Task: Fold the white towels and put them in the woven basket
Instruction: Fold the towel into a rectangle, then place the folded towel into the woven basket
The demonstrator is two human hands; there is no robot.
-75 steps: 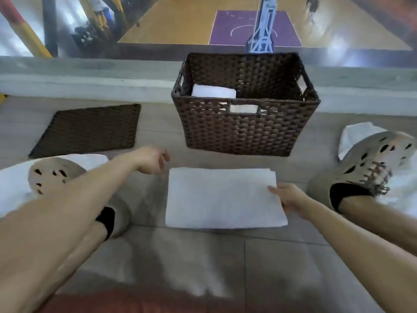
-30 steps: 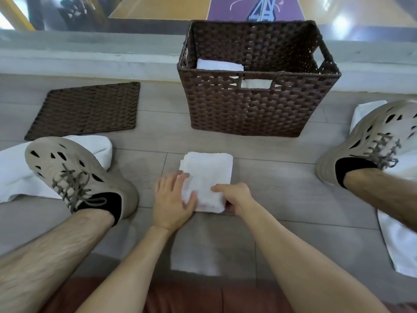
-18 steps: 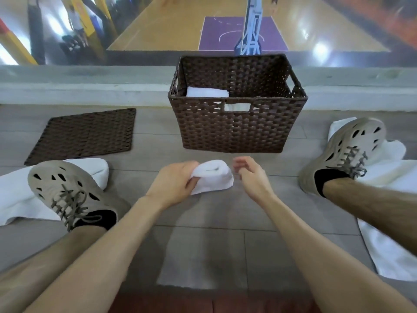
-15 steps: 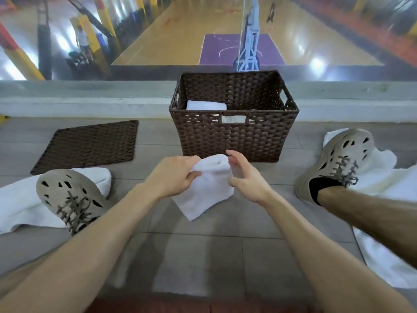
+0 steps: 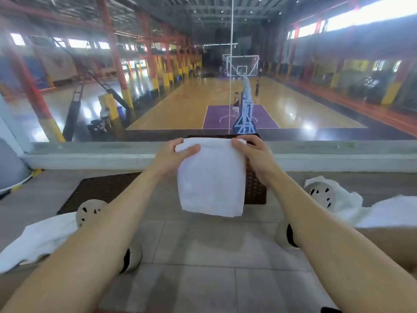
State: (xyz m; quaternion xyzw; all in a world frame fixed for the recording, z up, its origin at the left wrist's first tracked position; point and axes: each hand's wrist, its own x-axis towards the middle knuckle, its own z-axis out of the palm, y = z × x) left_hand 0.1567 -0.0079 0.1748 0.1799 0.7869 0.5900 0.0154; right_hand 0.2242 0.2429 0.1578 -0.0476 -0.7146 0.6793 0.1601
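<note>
A folded white towel [image 5: 211, 177] hangs in the air in front of me. My left hand [image 5: 174, 157] pinches its upper left corner and my right hand [image 5: 255, 154] grips its upper right corner. The brown woven basket [image 5: 256, 190] stands on the floor right behind the towel, mostly hidden by it; only its right side shows. More white towels lie loose on the floor, one at the left [image 5: 40, 238] and one at the right [image 5: 361, 211].
A flat woven mat [image 5: 101, 190] lies on the floor at the left. My two shoes, left [image 5: 90, 210] and right [image 5: 321, 196], flank the towel. A low ledge [image 5: 90, 159] and glass wall close off the far side.
Both hands have lifted the folded towel off the floor and raised it in front of the basket. The camera has tilted up, showing the hall beyond the glass.
</note>
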